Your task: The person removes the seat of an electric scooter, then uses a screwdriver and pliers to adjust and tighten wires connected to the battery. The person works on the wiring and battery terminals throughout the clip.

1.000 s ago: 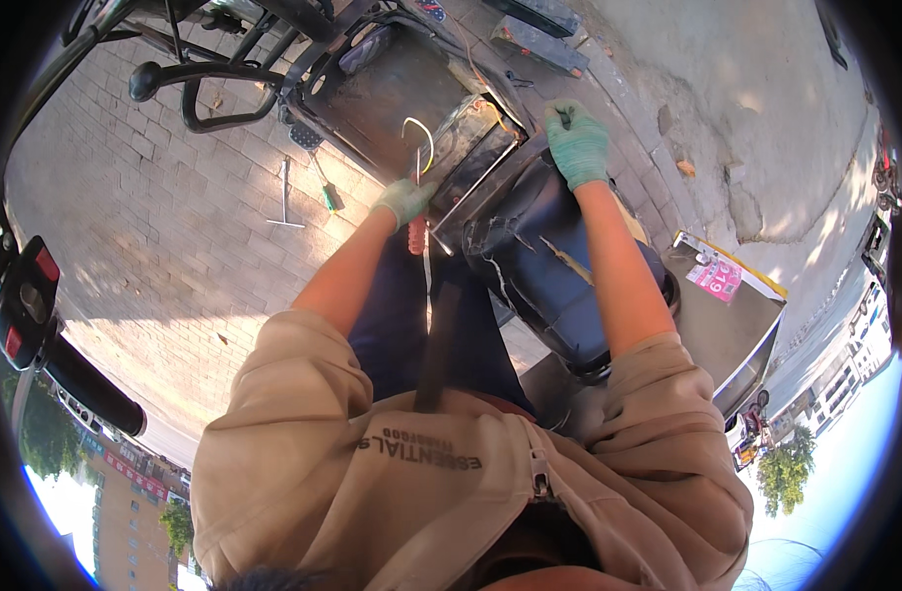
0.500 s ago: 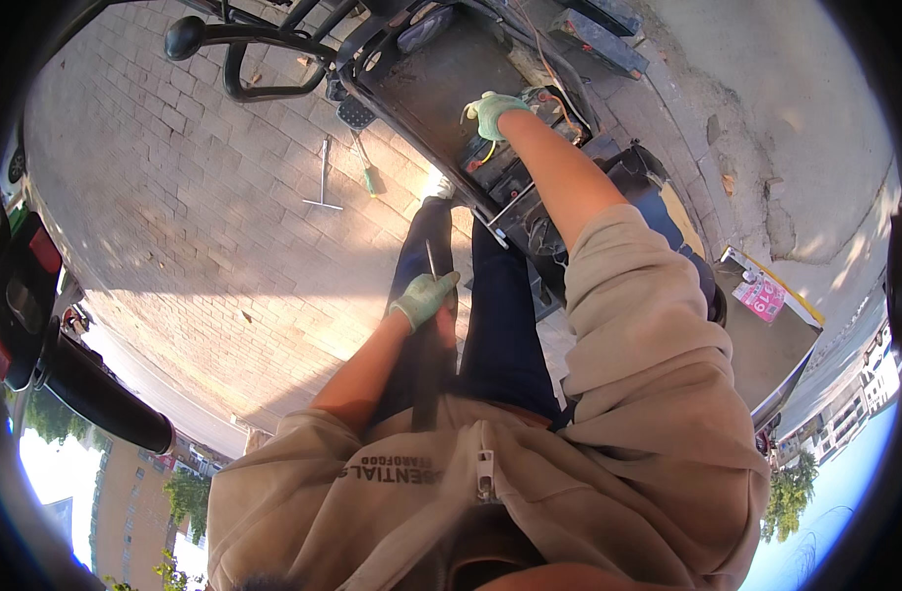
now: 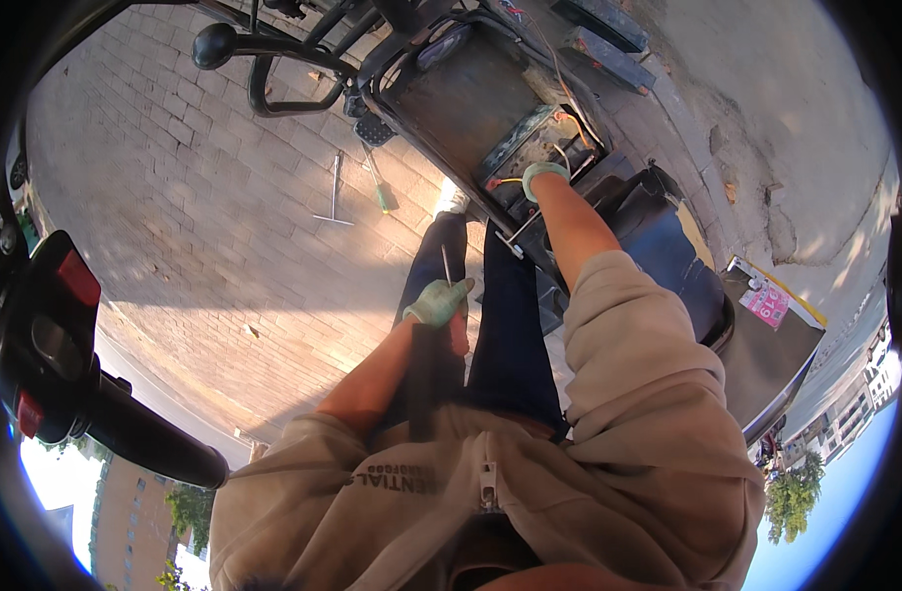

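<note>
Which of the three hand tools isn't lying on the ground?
The red-handled tool, gripped in the left hand; the green-handled tool and the T-shaped metal tool both lie on the paving.

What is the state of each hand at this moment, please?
Left hand: closed, holding a red-handled screwdriver.
Right hand: fingers hidden from view, so open or closed cannot be told.

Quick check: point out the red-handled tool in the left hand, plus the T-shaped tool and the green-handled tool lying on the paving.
Red-handled tool (image 3: 446,261): head view, on its thin metal shaft.
T-shaped tool (image 3: 334,187): head view, on its long rod.
Green-handled tool (image 3: 382,198): head view, on its handle.
</note>
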The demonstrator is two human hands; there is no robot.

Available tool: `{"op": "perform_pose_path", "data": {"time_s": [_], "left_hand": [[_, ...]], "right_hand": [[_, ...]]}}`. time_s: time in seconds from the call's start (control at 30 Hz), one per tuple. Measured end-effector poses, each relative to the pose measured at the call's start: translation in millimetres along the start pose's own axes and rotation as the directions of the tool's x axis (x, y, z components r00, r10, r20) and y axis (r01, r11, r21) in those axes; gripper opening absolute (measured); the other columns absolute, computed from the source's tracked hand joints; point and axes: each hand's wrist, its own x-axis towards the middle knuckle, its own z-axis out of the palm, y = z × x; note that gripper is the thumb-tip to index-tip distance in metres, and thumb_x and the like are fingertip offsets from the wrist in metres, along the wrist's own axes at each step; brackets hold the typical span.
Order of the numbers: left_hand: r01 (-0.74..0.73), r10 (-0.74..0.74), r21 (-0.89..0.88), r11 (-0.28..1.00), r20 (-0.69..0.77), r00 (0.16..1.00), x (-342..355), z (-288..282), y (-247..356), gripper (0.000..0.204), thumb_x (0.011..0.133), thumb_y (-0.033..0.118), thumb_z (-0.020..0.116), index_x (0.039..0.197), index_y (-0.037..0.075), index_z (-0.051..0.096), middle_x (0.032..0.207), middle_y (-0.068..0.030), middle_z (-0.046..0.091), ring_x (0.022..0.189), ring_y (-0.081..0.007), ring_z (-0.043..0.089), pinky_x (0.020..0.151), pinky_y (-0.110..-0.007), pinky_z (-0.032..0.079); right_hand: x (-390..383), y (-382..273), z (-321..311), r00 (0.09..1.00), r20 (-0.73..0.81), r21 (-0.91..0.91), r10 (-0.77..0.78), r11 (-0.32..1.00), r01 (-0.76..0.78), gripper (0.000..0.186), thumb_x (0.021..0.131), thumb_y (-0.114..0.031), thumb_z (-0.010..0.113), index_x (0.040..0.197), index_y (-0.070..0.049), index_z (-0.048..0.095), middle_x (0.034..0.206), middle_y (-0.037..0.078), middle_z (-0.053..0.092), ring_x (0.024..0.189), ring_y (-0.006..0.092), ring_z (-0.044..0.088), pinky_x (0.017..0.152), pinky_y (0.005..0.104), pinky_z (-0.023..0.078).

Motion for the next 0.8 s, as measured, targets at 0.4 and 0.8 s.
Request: {"op": "perform_pose_path", "data": {"time_s": [0.4,0.8], "left_hand": [[0.06,-0.055,0.105,0.993,-0.053,0.997,-9.7,-23.8,-21.7,0.055,0.092,0.049,0.059,0.064,0.002,0.064,0.061,-0.0096,0.063,0.059,-0.0219,0.061,0.063,-0.033,0.048],[0.03,-0.03,0.017,0.999,-0.008,1.0,1.3,-24.1,-36.6,0.052,0.093,0.047,0.06,0.066,0.003,0.063,0.062,-0.0086,0.062,0.058,-0.0193,0.059,0.063,-0.033,0.048]], "right_hand": [[26.6,27.8,-33.1,0.941,-0.196,0.493,0.278,0.857,-0.15,0.037,0.091,-0.028,0.054,0.12,-0.009,0.068,0.127,0.016,0.064,0.115,0.0304,0.063,0.09,0.0441,0.051],[19.1,15.0,-10.4,0.953,-0.006,0.288,0.301,0.913,-0.287,0.046,0.094,-0.031,0.055,0.137,-0.016,0.057,0.142,0.009,0.054,0.128,0.0303,0.055,0.092,0.0456,0.052]]}}
